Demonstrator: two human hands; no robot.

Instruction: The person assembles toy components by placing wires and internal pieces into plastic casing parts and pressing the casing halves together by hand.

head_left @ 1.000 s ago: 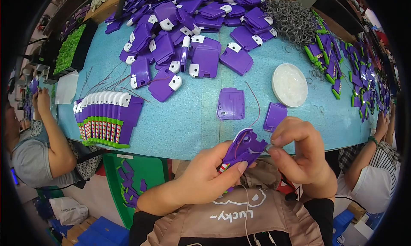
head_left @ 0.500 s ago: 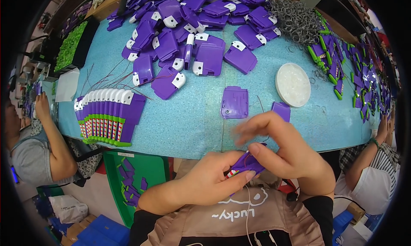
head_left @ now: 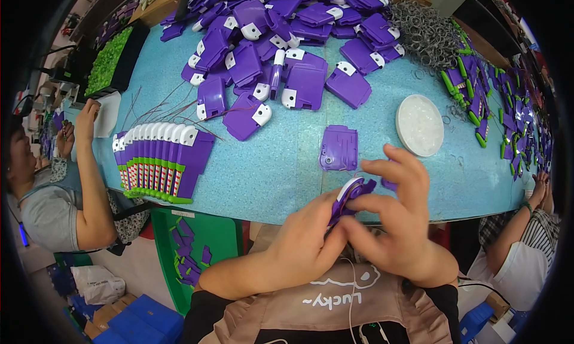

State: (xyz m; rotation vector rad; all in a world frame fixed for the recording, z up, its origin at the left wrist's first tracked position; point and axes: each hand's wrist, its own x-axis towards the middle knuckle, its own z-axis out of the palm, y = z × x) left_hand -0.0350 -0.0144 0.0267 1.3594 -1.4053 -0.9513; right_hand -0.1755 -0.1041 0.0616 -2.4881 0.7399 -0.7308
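Note:
Close to my body, my left hand [head_left: 305, 233] is closed around a purple plastic casing [head_left: 359, 190] with a white edge, now tilted up. My right hand [head_left: 397, 224] works at the casing's near side, thumb and a finger pressed to it, other fingers raised and bent. A thin dark wire shows at the casing; its far end is hidden by my fingers. Beyond my hands, a purple half-shell [head_left: 339, 149] lies on the blue table. Another purple piece [head_left: 388, 181] is mostly covered by my right hand.
A fanned row of purple, white and green casings [head_left: 156, 164] with wires lies left. Purple casings [head_left: 245, 63] heap at the back. A round white dish [head_left: 420, 125], grey rings [head_left: 421, 33] and purple-green parts [head_left: 469, 99] are right. A green bin [head_left: 224, 230] stands below; people sit both sides.
The casing has been raised and turned, so its white edge shows. My right hand has drawn back from the table pieces, its fingers now at the casing. The whole view has shifted slightly.

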